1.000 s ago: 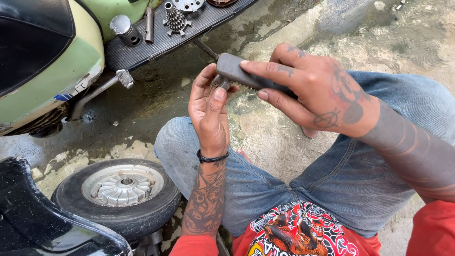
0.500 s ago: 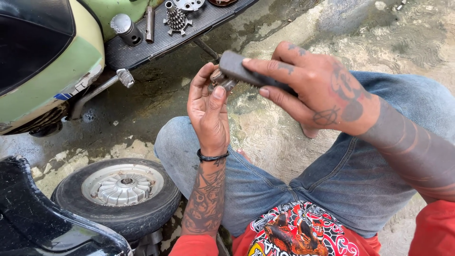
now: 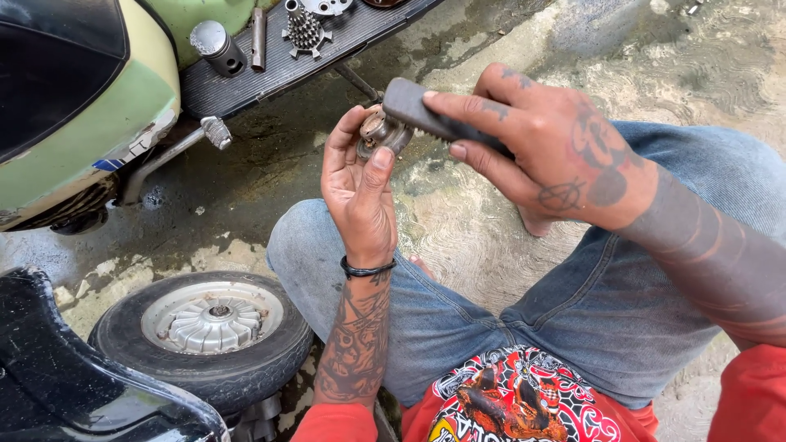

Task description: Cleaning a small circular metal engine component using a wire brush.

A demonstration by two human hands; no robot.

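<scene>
Near the upper middle of the frame, the left hand (image 3: 358, 190) is gripping a small round metal part (image 3: 377, 131) between thumb and fingertips, palm turned up. The right hand (image 3: 547, 147) is clasping a dark grey brush (image 3: 427, 115) and pressing its end against that part; the bristles are mostly hidden beneath the fingers and hard to make out.

Around them, a scooter body (image 3: 90, 98) in pale green is filling the upper left, with a ribbed black footboard (image 3: 270, 69) carrying a piston (image 3: 215, 45), a stepped gear cluster (image 3: 304, 30) and a rod beside them. More parts at the top edge are being cut off by the frame. A kick lever (image 3: 176, 151) is sticking out below the footboard. A wheel (image 3: 205, 331) is lying flat at the lower left, partly covered by a black panel (image 3: 74, 385). The bent knees in jeans (image 3: 573, 303) are blocking the wet concrete ground (image 3: 458, 221) behind.
</scene>
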